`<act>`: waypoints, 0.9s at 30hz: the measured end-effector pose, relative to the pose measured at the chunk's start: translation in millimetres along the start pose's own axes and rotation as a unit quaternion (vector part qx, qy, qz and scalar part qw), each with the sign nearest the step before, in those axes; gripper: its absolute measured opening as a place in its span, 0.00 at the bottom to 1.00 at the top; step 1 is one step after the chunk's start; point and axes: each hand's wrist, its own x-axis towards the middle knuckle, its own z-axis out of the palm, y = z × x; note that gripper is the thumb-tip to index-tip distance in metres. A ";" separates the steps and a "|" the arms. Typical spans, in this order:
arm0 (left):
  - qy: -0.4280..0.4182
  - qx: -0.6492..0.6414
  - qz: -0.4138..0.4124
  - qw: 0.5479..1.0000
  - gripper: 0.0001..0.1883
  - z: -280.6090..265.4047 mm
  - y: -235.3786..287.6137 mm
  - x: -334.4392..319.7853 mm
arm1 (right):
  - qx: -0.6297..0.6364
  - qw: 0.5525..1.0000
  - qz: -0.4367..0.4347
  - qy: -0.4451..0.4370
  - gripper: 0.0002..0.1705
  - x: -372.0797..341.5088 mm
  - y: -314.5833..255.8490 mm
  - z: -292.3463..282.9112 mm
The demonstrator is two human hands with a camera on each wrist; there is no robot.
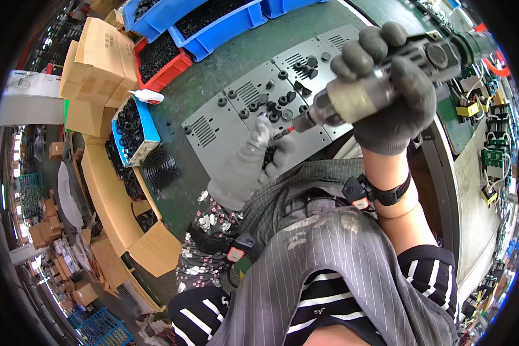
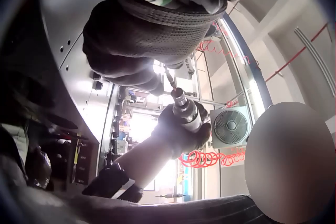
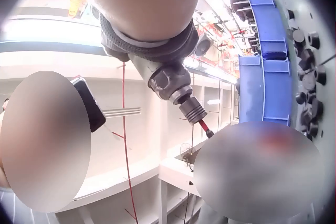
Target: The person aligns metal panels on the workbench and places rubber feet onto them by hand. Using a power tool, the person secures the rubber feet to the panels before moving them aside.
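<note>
My gloved right hand (image 1: pixel 410 92) grips a power screwdriver (image 1: pixel 352 99), its red-banded bit (image 1: pixel 288 131) pointing down and left. Right at the bit's tip are the bent fingers of my gloved left hand (image 1: pixel 241 166), pinching a small dark part (image 1: pixel 269 154) mostly hidden by the glove. Both hands are over grey slotted metal panels (image 1: pixel 216 111) laid side by side. Loose black round feet (image 1: pixel 244 114) are scattered on the panels. From below, the left wrist view shows the screwdriver (image 2: pixel 185 109) meeting the left fingers (image 2: pixel 142 79).
Blue bins (image 1: pixel 222 26) and a red bin (image 1: pixel 161 60) of black parts stand at the back. To the left are a small blue-and-white box (image 1: pixel 135 130) of black parts, a white bottle (image 1: pixel 147 96) and open cardboard boxes (image 1: pixel 106 196). Circuit boards (image 1: pixel 493 158) line the right.
</note>
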 end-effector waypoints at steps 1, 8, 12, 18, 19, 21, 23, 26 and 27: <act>0.109 0.110 -0.016 0.988 0.21 7.3 7.5 -1.4 | -0.004 1.000 -0.011 0.027 0.20 4.0 -2.9 -6.4; 0.215 0.518 0.187 0.807 0.12 -17.0 54.7 62.9 | -0.093 0.984 -0.066 0.136 0.21 39.7 -9.8 -48.7; 0.244 0.651 0.084 0.714 0.14 -0.8 72.3 79.7 | -0.165 0.969 -0.038 0.179 0.20 47.2 0.2 -43.3; 0.289 0.666 0.149 0.671 0.14 -35.0 75.7 94.6 | -0.230 0.960 -0.009 0.158 0.20 55.7 9.1 -48.1; 0.283 0.624 0.140 0.715 0.13 -30.8 78.6 88.4 | -0.230 0.960 -0.008 0.158 0.20 58.0 9.9 -49.8; 0.277 0.577 0.130 0.758 0.13 -30.7 78.4 81.3 | -0.208 0.965 -0.006 0.156 0.21 63.5 12.5 -53.3; 0.219 0.527 0.138 0.810 0.14 -33.5 75.7 76.8 | -0.201 0.967 -0.006 0.158 0.21 66.3 14.5 -55.6; 0.135 0.400 0.141 0.896 0.17 -23.5 69.9 62.8 | -0.161 0.974 -0.020 0.157 0.21 70.4 13.9 -59.1; 0.124 0.354 0.132 0.917 0.18 -16.0 66.5 58.7 | -0.129 0.980 -0.028 0.150 0.21 70.5 13.2 -58.9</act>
